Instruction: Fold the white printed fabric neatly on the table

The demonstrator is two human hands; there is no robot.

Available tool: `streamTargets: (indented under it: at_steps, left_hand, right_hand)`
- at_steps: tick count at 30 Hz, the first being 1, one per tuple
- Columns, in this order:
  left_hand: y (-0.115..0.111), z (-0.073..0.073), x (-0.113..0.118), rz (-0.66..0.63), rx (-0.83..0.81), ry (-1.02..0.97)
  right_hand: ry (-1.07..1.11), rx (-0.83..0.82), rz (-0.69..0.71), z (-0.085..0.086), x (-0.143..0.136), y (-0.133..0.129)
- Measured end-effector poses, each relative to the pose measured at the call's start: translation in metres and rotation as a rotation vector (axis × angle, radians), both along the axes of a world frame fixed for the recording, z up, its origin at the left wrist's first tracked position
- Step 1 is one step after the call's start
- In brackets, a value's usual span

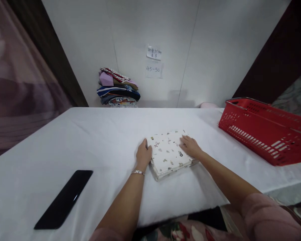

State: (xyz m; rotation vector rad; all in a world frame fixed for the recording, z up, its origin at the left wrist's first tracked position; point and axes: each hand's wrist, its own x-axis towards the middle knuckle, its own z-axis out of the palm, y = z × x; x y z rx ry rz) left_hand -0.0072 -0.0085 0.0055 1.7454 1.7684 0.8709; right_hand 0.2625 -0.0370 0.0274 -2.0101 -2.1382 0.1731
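A folded white cloth (pixel 167 154) with a small printed pattern lies on the white-covered table in front of me, its several layers showing along the front edge. At its left edge, my left hand (pixel 143 154) is closed around the side of the fold, the fingers partly hidden; a bracelet sits on that wrist. My right hand (pixel 190 146) rests flat on the upper right part of the cloth, fingers stretched out over the top layer.
A red plastic basket (pixel 261 134) stands on the right side of the table (pixel 110 134). On the left lies a black flat rectangular object (pixel 65 199). Folded garments (pixel 119 90) are stacked at the back, and paper notes (pixel 154 68) hang on the wall.
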Motion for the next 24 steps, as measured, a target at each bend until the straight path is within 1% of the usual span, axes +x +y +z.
streamTargets:
  at_steps: [2,4,6,9,12,16,19,24]
  left_hand:
    - [0.000,0.001,0.000,0.001,-0.008,0.013]
    - [0.000,0.002,0.001,0.002,-0.013,0.021]
    - [0.000,0.002,0.001,0.001,-0.011,0.026]
    - [-0.001,0.003,0.001,0.000,-0.002,0.028]
    - [-0.001,0.004,0.001,-0.004,0.000,0.019]
    - [0.000,0.002,0.001,-0.002,-0.001,0.013]
    - [0.001,0.000,0.000,0.000,-0.002,0.006]
    - [0.002,0.000,0.000,-0.001,0.000,-0.006]
  right_hand:
    - [0.082,-0.003,-0.070,0.000,0.020,-0.001]
    - [0.197,0.079,-0.153,0.005,0.036,-0.002]
    - [0.279,0.153,-0.276,0.013,0.050,-0.003]
    - [0.297,0.135,-0.409,0.022,0.067,-0.007]
    - [0.273,0.072,-0.428,0.018,0.072,-0.012]
    - [0.234,0.005,-0.419,0.002,0.066,-0.017]
    - [0.217,-0.001,-0.433,-0.007,0.063,-0.019]
    - [0.239,-0.014,-0.469,-0.014,0.067,-0.020]
